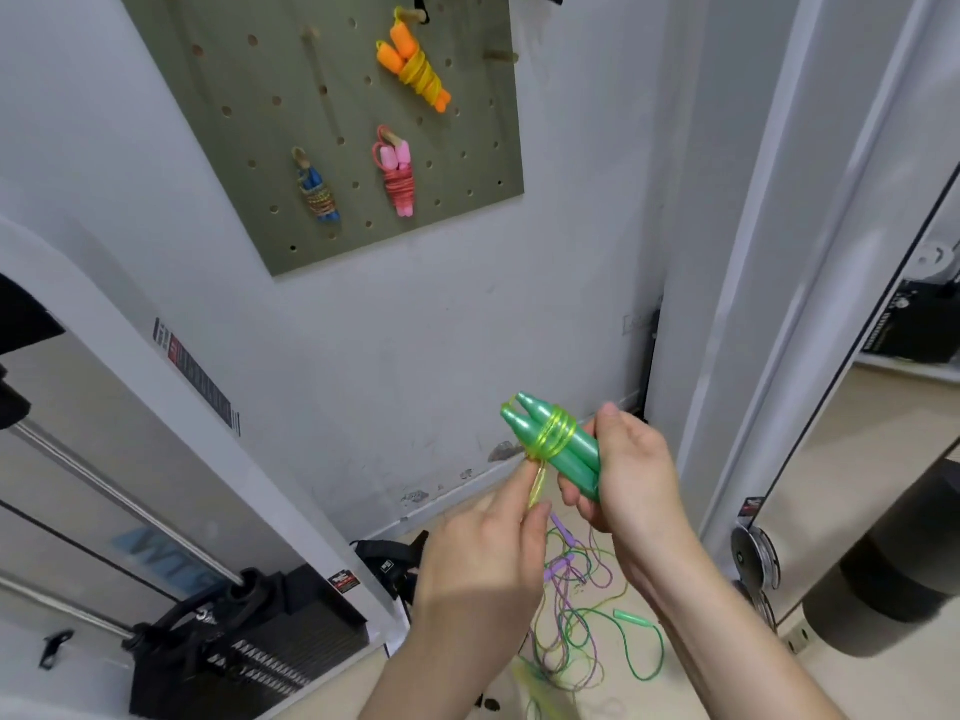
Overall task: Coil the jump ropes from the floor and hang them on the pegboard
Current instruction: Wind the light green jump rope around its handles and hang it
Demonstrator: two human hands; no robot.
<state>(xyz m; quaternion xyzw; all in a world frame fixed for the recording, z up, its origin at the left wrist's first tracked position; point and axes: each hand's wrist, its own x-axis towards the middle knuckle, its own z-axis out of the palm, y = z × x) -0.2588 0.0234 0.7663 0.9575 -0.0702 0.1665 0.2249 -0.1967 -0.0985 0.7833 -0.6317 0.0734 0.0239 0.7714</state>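
My right hand (628,470) grips the two green handles (558,449) of a jump rope, held side by side and pointing up-left. A few turns of its yellow-green rope (557,432) circle the handles. My left hand (493,553) pinches the rope's free length (537,483) just below the wraps. On the wall above hangs the olive pegboard (249,148) with three coiled ropes on pegs: orange (415,65), pink (399,174) and blue (317,192). A tangle of green and purple ropes (576,626) lies on the floor under my hands.
A weight machine with a black weight stack (249,652) stands at the left, with black straps (389,558) near its base. A white column (779,252) and a mirror with a black cylinder (893,579) are at the right. Bare pegs (501,57) stick out near the board's top.
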